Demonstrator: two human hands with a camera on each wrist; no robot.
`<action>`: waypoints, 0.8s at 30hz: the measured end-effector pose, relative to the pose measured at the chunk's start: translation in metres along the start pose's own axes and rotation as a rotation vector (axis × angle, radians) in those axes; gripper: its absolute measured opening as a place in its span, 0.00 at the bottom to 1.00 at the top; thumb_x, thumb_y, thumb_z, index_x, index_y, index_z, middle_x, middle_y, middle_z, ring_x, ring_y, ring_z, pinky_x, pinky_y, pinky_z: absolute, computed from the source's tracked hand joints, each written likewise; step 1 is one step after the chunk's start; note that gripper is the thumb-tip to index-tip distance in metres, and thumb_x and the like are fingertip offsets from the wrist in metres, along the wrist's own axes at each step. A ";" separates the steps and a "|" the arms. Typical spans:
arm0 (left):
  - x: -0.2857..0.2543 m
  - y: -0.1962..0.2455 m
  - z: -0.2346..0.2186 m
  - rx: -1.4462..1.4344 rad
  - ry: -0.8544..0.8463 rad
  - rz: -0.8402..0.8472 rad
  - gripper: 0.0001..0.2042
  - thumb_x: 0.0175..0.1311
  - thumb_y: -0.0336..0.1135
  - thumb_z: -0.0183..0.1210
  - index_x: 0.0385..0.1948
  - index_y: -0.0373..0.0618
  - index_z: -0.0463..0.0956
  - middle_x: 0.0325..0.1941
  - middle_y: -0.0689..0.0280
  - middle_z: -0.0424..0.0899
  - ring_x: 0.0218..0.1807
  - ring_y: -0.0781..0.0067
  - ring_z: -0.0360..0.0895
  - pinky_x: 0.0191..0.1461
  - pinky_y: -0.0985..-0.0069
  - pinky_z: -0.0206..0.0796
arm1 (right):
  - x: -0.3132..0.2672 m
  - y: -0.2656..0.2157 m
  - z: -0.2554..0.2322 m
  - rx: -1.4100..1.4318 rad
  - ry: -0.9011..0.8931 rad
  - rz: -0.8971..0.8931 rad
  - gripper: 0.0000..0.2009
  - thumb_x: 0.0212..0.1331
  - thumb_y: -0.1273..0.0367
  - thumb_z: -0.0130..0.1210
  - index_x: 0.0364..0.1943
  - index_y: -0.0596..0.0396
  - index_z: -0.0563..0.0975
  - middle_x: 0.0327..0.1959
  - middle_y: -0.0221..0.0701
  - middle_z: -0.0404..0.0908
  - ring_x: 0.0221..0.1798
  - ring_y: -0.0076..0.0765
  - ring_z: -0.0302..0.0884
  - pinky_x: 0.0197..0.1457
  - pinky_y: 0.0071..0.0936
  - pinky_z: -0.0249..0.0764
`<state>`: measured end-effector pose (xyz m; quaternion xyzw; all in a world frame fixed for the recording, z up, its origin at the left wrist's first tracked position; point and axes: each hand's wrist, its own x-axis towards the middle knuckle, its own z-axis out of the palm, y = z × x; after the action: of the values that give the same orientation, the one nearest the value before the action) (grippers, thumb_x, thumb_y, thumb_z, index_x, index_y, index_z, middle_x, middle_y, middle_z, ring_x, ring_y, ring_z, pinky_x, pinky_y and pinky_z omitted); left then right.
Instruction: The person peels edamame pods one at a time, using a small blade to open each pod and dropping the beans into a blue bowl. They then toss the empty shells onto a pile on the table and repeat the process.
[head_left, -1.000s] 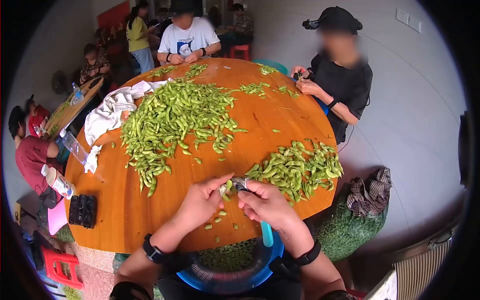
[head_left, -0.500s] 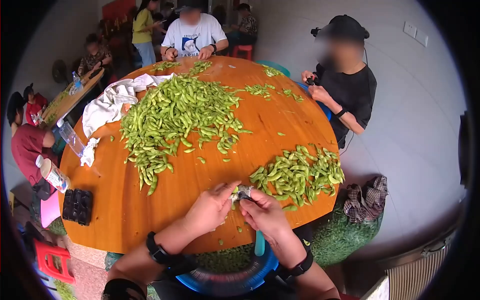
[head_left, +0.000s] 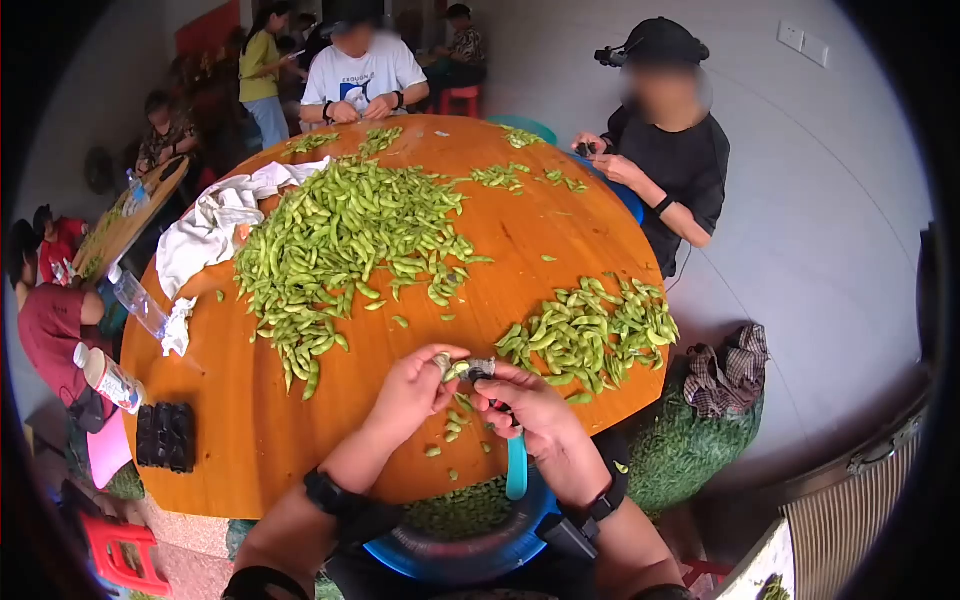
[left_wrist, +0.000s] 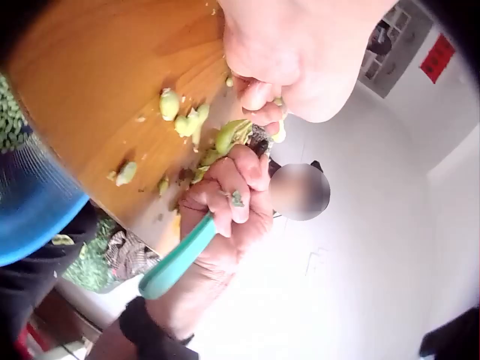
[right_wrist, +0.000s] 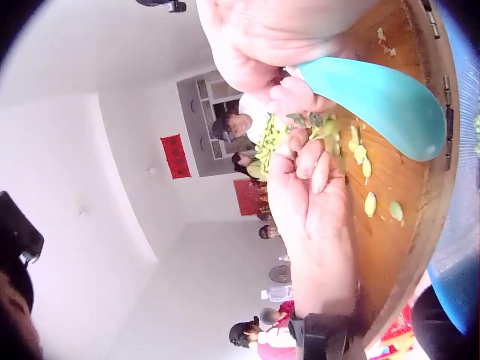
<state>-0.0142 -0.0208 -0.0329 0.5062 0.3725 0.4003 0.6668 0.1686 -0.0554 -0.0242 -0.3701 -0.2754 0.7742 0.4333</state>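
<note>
Over the table's near edge, my left hand [head_left: 402, 398] pinches a green soybean pod [head_left: 456, 371] between thumb and fingertips. My right hand [head_left: 535, 408] meets it there, fingers curled round a tool with a turquoise handle [head_left: 516, 468]. That handle [right_wrist: 382, 105] sticks out below the palm; the tool's working end is hidden among the fingers. A grey wrapping shows at the right fingertips. Shelled beans [left_wrist: 169, 105] lie scattered on the wood below both hands. Just beyond the right hand spreads a smaller pile of pods [head_left: 590, 335].
A large pod heap [head_left: 345, 240] covers the table's middle, beside a white cloth [head_left: 215, 225]. Bottles [head_left: 108, 378] and a black pack [head_left: 166, 437] stand at the left edge. A blue basin [head_left: 395, 556] sits below the near edge. A person [head_left: 668, 150] works at the right.
The hands shift slightly left and draw a little apart at the fingertips, showing more of the pod. The turquoise handle stays in the right hand. More beans show below the hands.
</note>
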 end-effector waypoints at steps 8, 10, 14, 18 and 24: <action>0.005 -0.003 0.005 -0.070 0.020 0.068 0.10 0.68 0.31 0.46 0.45 0.41 0.72 0.27 0.70 0.74 0.19 0.86 0.64 0.20 0.85 0.55 | 0.001 -0.002 0.028 -0.370 0.162 -0.248 0.05 0.62 0.75 0.49 0.37 0.55 0.77 0.20 0.21 0.70 0.16 0.13 0.61 0.16 0.13 0.54; 0.004 -0.003 0.002 0.096 0.017 0.083 0.09 0.66 0.26 0.48 0.46 0.44 0.71 0.28 0.72 0.74 0.21 0.88 0.66 0.22 0.85 0.58 | 0.000 0.003 0.033 -0.375 0.173 -0.262 0.05 0.62 0.75 0.49 0.36 0.55 0.77 0.20 0.21 0.70 0.16 0.12 0.61 0.17 0.13 0.55; 0.004 -0.007 -0.003 0.027 -0.036 0.108 0.10 0.67 0.27 0.47 0.48 0.43 0.70 0.29 0.70 0.75 0.22 0.87 0.67 0.23 0.86 0.59 | -0.002 0.005 0.043 -0.346 0.218 -0.282 0.05 0.61 0.75 0.49 0.35 0.54 0.77 0.20 0.21 0.71 0.17 0.12 0.61 0.18 0.13 0.55; 0.000 0.002 0.003 -0.045 -0.067 0.105 0.13 0.67 0.26 0.44 0.51 0.42 0.69 0.31 0.68 0.76 0.24 0.84 0.72 0.24 0.85 0.63 | -0.005 -0.002 0.036 -0.240 0.237 -0.273 0.06 0.61 0.76 0.49 0.37 0.55 0.77 0.21 0.21 0.71 0.20 0.11 0.62 0.20 0.12 0.56; 0.003 -0.002 -0.002 -0.090 -0.061 0.084 0.10 0.66 0.26 0.44 0.46 0.38 0.69 0.31 0.66 0.78 0.26 0.80 0.76 0.26 0.83 0.67 | 0.002 0.007 0.035 -0.550 0.237 -0.532 0.07 0.62 0.75 0.49 0.42 0.55 0.77 0.23 0.20 0.72 0.21 0.11 0.64 0.22 0.12 0.59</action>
<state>-0.0140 -0.0177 -0.0355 0.5028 0.3118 0.4287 0.6828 0.1365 -0.0602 -0.0102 -0.4749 -0.5067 0.4843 0.5322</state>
